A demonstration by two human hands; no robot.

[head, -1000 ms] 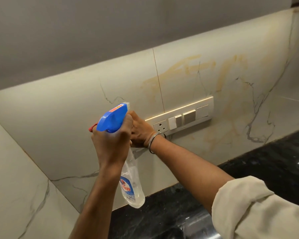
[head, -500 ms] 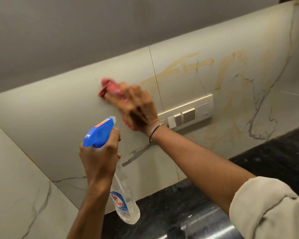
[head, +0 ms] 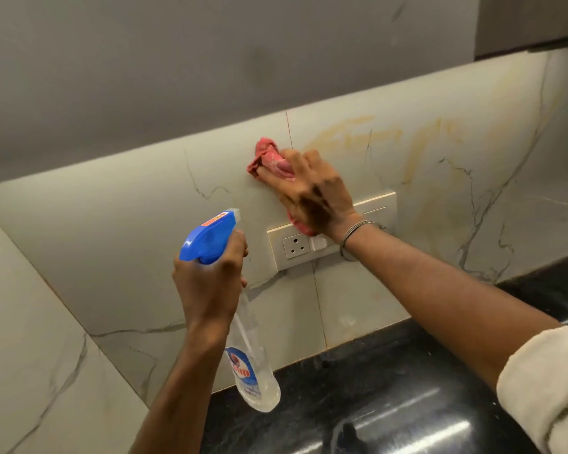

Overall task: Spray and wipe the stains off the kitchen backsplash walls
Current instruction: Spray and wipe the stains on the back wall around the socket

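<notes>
**Hands and cleaning items, at the backsplash**

- Left hand (head: 210, 283): fingers curled round the neck of the spray bottle (head: 254, 365). The blue nozzle faces the wall and the clear body hangs down over the black countertop (head: 391, 404).
- Right hand (head: 315, 194): fingers spread, pressing the red cloth (head: 265, 155) flat against the backsplash (head: 128, 231), just above the switch panel (head: 295, 246).
- Stains (head: 417, 149): yellowish streaks, right of the cloth.
- My hands are apart.

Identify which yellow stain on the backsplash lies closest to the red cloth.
The horizontal yellow smear just right of the tile seam, beside the red cloth the right hand presses. The hook-shaped stain sits farther right, past the switch panel.
</notes>
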